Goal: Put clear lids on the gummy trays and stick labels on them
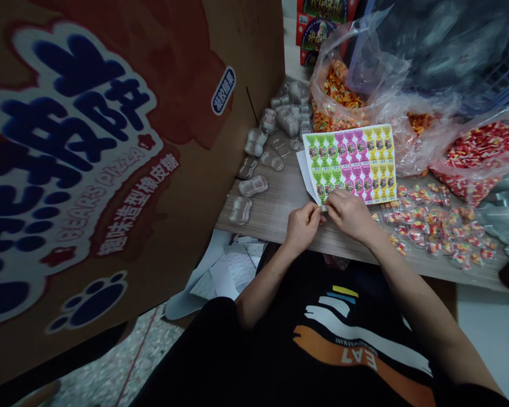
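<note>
A sheet of stickers (pixel 356 144), printed in green, pink and yellow columns, lies over the near side of the wooden table. At its lower left corner my left hand (pixel 302 227) is closed in a pinch. My right hand (pixel 348 215) pinches the bottom edge right beside it, fingertips almost touching those of the left. White paper (pixel 307 174) shows from under the sheet's left side. Several clear plastic containers (pixel 254 185) lie left of the hands. To the right, many small clear containers with colourful candies (pixel 432 217) sit in a group.
A large printed cardboard box (pixel 186 169) blocks the left side. Behind the sheet stand plastic bags of orange-wrapped pieces (pixel 341 85) and red-and-white candies (pixel 483 147). A blue basket (pixel 504 79) is at the back right. More clear containers (pixel 507 215) lie at the right edge.
</note>
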A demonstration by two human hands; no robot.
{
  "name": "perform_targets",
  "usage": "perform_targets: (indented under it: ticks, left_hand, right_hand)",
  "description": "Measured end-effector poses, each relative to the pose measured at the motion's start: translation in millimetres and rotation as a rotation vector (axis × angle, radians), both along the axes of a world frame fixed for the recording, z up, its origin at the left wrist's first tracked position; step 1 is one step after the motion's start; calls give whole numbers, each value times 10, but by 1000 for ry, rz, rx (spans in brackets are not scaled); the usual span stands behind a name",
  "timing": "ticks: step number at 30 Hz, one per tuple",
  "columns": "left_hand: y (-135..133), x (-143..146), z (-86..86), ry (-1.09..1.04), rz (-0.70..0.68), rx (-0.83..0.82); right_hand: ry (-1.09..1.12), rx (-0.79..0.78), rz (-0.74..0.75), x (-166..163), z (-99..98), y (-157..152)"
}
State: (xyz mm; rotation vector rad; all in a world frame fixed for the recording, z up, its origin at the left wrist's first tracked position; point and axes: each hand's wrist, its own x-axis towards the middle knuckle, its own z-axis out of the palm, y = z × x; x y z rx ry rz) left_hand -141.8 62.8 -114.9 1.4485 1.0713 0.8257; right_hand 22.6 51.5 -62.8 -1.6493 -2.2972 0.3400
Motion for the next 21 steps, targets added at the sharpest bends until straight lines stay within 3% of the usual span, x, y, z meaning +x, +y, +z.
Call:
perform_targets:
  ticks: [5, 11, 16, 21]
  left_hand:
    - [30, -27, -73, -3, 78, -42]
    - [94, -49, -180, 24, 142, -89]
    - [231, -84, -282, 53, 207, -108]
    - [497, -257, -408, 221, 239, -54]
  right_hand:
    - [-147, 56, 31, -1, 168, 162]
    - [-240, 146, 57, 57, 530, 573]
    - [-115, 344, -186, 330, 867, 755]
    - [177, 591, -488, 695, 904, 289]
